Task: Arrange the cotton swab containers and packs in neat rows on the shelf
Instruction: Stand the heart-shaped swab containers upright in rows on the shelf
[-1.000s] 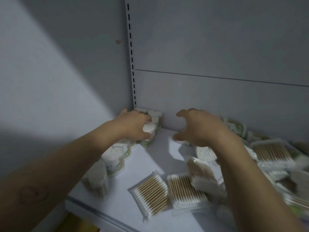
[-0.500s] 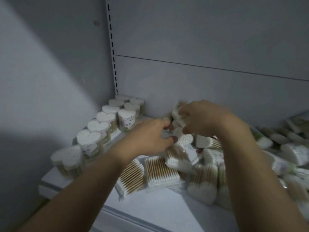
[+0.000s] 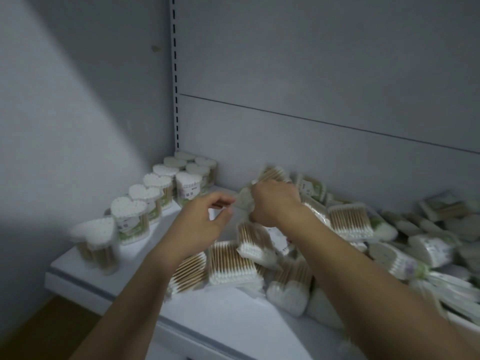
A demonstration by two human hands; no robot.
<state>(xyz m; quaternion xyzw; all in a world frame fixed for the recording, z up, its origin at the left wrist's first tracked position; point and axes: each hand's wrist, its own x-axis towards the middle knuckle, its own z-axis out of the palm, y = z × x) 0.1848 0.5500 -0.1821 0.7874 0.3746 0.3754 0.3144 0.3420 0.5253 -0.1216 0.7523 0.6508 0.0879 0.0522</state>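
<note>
Heart-shaped clear containers of cotton swabs point(image 3: 144, 203) stand in rows along the left side of the white shelf point(image 3: 228, 313). A loose heap of flat swab packs point(image 3: 231, 263) and tipped containers covers the middle and right. My right hand point(image 3: 272, 203) grips a heart-shaped container point(image 3: 245, 201) lifted above the heap, near the back panel. My left hand point(image 3: 205, 224) hovers just left of it, fingers loosely curled and holding nothing.
The grey back panel point(image 3: 311, 152) and the left side wall point(image 3: 78, 126) close in the shelf. A slotted upright point(image 3: 176, 100) runs down the corner. More tumbled packs point(image 3: 428, 229) lie at the far right. Brown floor point(image 3: 39, 328) shows below the shelf's front edge.
My left hand left the back-left row of containers and came toward the middle. My right hand took a container out of the heap and raised it. The view shifted right.
</note>
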